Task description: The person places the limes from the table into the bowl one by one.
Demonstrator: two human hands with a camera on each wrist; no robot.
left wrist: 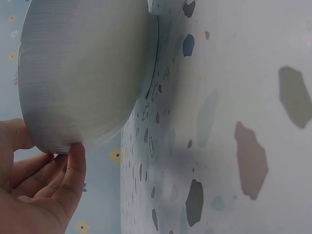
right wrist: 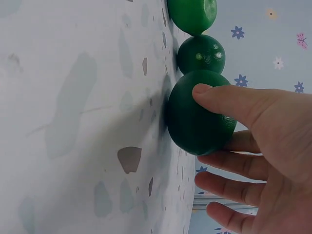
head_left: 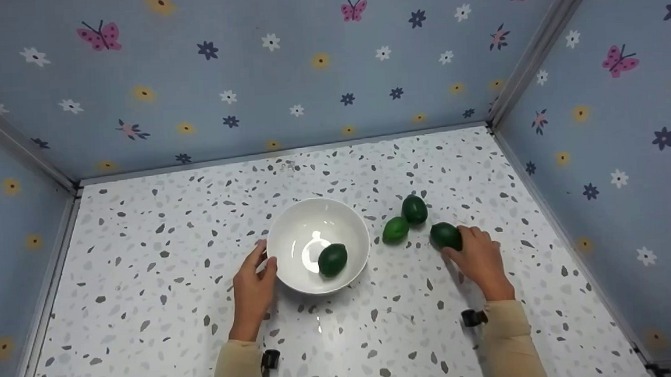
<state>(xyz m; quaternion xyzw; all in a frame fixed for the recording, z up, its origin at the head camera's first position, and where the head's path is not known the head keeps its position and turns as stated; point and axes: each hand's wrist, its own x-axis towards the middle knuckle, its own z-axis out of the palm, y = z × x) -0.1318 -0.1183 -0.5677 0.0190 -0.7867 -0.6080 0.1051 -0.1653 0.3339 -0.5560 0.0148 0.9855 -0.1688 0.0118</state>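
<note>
Out to the right of the white bowl point(head_left: 291, 232), the right hand point(head_left: 480, 261) has a dark green fruit point(head_left: 444, 236) pinched, thumb on one side and index finger on the other, remaining fingers spread. The fruit pokes out on the hand's bowl side. Between that and the bowl sit a brighter green fruit point(head_left: 396, 230) and, just beside it, a second dark one point(head_left: 415, 210). At the bowl's left edge, the left hand point(head_left: 254, 287) has it held, thumb up by the rim, fingertips on the outer wall. One more dark fruit point(head_left: 333, 260) lies inside the bowl. Under the bowl it's a white tabletop point(head_left: 141, 253) with grey speckles, kinda shiny; behind it, a blue wall point(head_left: 158, 59) with flowers and pink butterflies.
</note>
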